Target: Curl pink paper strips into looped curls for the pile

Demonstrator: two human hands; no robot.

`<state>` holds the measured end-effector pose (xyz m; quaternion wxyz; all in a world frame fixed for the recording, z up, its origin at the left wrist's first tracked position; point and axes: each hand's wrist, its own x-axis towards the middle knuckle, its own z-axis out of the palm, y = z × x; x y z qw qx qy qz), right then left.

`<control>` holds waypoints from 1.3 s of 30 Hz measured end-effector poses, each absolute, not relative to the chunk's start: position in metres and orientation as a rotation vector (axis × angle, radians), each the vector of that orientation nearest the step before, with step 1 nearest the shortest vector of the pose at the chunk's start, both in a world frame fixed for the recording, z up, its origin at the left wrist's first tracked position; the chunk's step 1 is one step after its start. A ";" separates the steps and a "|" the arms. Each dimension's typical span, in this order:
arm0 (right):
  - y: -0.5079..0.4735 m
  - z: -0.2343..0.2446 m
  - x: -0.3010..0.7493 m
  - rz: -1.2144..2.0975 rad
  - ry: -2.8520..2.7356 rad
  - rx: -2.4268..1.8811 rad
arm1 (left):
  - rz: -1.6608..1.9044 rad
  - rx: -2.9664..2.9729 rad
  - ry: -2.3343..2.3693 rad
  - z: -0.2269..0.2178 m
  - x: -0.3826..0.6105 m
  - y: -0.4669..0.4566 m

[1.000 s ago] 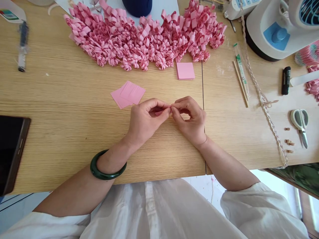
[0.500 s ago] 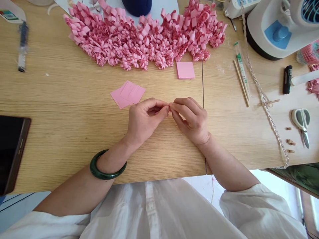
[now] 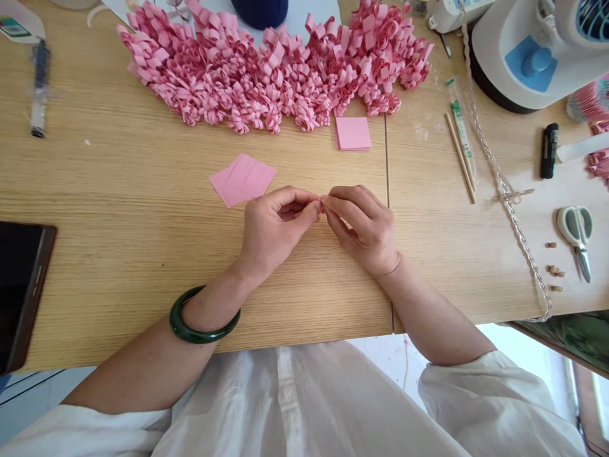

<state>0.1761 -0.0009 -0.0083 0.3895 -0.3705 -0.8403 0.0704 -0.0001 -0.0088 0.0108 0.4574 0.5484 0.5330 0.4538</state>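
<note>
Over the middle of the table, my left hand (image 3: 280,225) and my right hand (image 3: 361,222) meet at the fingertips. Both are closed in a pinch on a small piece of pink paper (image 3: 322,212). Most of that piece is hidden by the fingers, so its shape cannot be made out. Just beyond my left hand lie several fanned pink paper squares (image 3: 242,178). A neat stack of pink paper squares (image 3: 353,133) sits farther off, above my right hand. A long heap of curled pink paper pieces (image 3: 266,82) spreads along the back.
A phone (image 3: 21,292) lies at the left edge, a pen (image 3: 40,89) behind it. To the right are wooden sticks (image 3: 460,158), a braided cord (image 3: 499,181), a black marker (image 3: 549,151), scissors (image 3: 576,235) and a white fan-like appliance (image 3: 518,57).
The view has shifted very slightly. Both hands keep the same pinch at nearly the same spot, and nothing on the table has visibly moved.
</note>
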 end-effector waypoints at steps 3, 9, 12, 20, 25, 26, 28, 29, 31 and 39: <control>-0.001 -0.009 0.176 0.222 -2.128 -0.951 | 1.122 1.336 1.327 0.011 0.000 -0.008; -0.002 -0.013 0.172 0.290 -2.037 -0.943 | 1.152 1.344 1.329 0.005 -0.002 -0.006; -0.003 -0.014 0.169 0.329 -1.957 -0.964 | 1.163 1.349 1.332 0.006 -0.002 -0.007; -0.009 -0.009 0.163 0.690 -1.687 -1.126 | 1.167 1.378 1.381 0.011 -0.002 -0.008; -0.012 -0.007 0.158 0.908 -1.556 -1.176 | 1.163 1.490 1.347 0.012 -0.003 -0.010; -0.012 -0.008 0.157 0.935 -1.542 -1.179 | 1.152 1.502 1.362 0.012 -0.003 -0.010; -0.012 -0.009 0.157 0.988 -1.504 -1.165 | 1.133 1.512 1.396 0.012 -0.003 -0.009; -0.011 -0.010 0.157 1.008 -1.488 -1.151 | 1.134 1.513 1.405 0.011 -0.003 -0.009; -0.011 -0.010 0.157 1.032 -1.482 -1.132 | 1.139 1.514 1.398 0.010 -0.004 -0.009; -0.011 -0.004 0.155 1.076 -1.442 -1.182 | 1.157 1.608 1.362 0.008 -0.005 -0.010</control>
